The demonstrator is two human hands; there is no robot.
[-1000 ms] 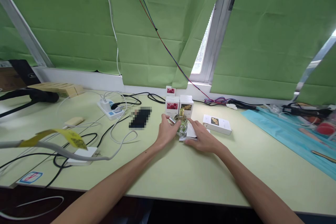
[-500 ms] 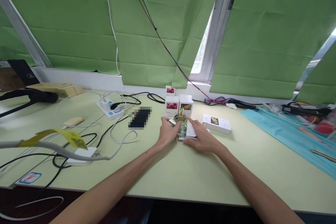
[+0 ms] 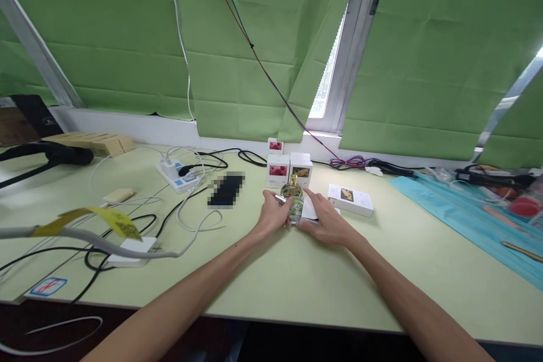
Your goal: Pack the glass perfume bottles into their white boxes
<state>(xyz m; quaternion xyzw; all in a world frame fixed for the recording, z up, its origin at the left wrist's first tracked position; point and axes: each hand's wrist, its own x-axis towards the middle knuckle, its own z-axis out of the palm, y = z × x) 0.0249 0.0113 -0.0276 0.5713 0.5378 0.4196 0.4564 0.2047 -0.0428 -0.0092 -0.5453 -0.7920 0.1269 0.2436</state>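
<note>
My left hand (image 3: 275, 214) is closed around a small clear glass bottle (image 3: 296, 210) with green in it. A silver cap (image 3: 280, 199) shows at its left end, and the bottle lies tilted toward the right. My right hand (image 3: 326, 218) grips a white box (image 3: 309, 209) lying on the table, its near end facing the bottle. Bottle and box meet or nearly meet; the fingers hide whether they touch. Just behind stands a round glass bottle with a gold top (image 3: 293, 182).
Small white boxes with pink pictures (image 3: 278, 172) and one with a yellow picture (image 3: 302, 172) stand behind. Another white box (image 3: 350, 200) lies to the right. A blurred dark object (image 3: 226, 190), power strip (image 3: 180, 176) and tangled cables are leftward; blue sheeting (image 3: 449, 209) is at right.
My left hand and the small glass bottle have shifted very slightly right, toward the white box. My right hand has stayed almost still around the box.
</note>
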